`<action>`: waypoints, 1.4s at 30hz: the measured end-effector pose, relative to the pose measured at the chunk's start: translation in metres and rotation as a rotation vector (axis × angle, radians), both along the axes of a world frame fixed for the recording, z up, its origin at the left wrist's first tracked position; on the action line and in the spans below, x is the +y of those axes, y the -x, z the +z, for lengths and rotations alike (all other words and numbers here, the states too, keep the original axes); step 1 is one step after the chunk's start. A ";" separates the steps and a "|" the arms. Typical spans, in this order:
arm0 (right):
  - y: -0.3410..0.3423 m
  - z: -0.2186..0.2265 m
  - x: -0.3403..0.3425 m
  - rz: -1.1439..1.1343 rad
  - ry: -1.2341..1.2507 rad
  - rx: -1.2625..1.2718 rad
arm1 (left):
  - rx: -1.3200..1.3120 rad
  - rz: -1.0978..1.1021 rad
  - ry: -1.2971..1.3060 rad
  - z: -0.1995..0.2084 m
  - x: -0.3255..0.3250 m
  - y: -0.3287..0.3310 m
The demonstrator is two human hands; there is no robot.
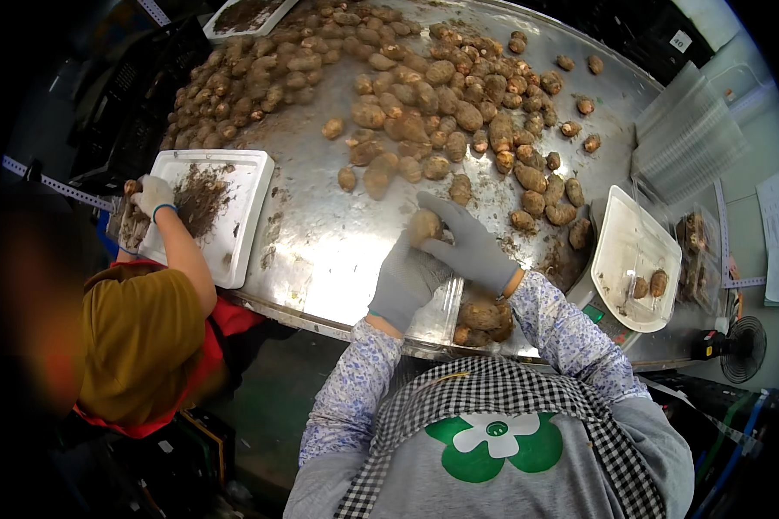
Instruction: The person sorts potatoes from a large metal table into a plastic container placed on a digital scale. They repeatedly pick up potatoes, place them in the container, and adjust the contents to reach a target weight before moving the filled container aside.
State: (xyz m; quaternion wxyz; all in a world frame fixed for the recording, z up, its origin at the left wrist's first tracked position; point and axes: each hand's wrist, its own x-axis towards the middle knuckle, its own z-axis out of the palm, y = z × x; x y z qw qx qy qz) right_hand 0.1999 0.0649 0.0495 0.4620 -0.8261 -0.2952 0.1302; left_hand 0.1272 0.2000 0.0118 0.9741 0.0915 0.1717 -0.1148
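- I'm watching through the head view: one roundish, pale-brown, dirt-skinned tuber [424, 227] sits between the two grey-gloved hands, above the near part of the shiny metal counter [307, 233].
- The right hand [474, 245] seems to pinch it, thumb below and fingers curled over the far side.
- The left hand [407, 278] has its fingers up against the tuber's near side; I cannot tell how firmly they close, as blur and overlap hide the tips.
- I'd let the right hand carry the weight and use the left to turn the tuber, so every side comes round to the light.
- Light fingertip pressure should do; gritty skin may roll or shed soil.
- I'd keep it low, near the clear plastic tub [449, 311] just below the hands, which holds several brown tubers [485, 321], so a slip means only a short drop.
- I'd keep both sleeves clear of the loose brown heap [441, 95] farther up the counter.
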 end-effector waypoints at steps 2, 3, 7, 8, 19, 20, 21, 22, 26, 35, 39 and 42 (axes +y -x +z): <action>-0.003 0.004 0.000 -0.052 0.023 0.097 | 0.004 -0.093 -0.119 0.004 0.004 -0.001; -0.005 0.005 -0.002 -0.082 0.036 0.135 | 0.002 -0.141 -0.179 0.004 0.007 -0.003; -0.007 -0.001 -0.012 -0.201 0.032 0.210 | -0.077 -0.270 -1.243 -0.014 0.029 -0.018; -0.009 -0.005 -0.016 -0.220 -0.026 0.303 | -0.082 -0.164 -1.779 -0.006 0.028 -0.030; -0.003 0.010 -0.035 -0.268 -0.403 0.781 | -0.030 -0.068 -2.014 -0.025 0.064 -0.108; -0.004 0.003 -0.037 -0.243 -0.492 0.804 | -0.131 -0.072 -1.702 -0.032 0.066 -0.103; -0.005 -0.011 -0.041 -0.221 -0.582 0.830 | -0.218 -0.079 -1.388 -0.040 0.069 -0.099; -0.005 -0.021 -0.044 -0.196 -0.672 0.855 | -0.251 -0.089 -1.149 -0.047 0.067 -0.092; -0.002 -0.006 -0.043 -0.219 -0.465 0.683 | -0.072 -0.106 0.114 -0.028 0.044 -0.063; 0.016 -0.006 -0.051 -0.175 -0.190 0.098 | -0.316 0.004 -0.310 -0.032 0.015 -0.022; 0.023 -0.004 -0.056 -0.188 -0.215 0.097 | -0.235 -0.037 0.007 -0.039 0.013 -0.019; 0.028 0.011 -0.057 -0.250 -0.203 0.206 | -0.179 -0.076 0.038 -0.009 0.007 -0.016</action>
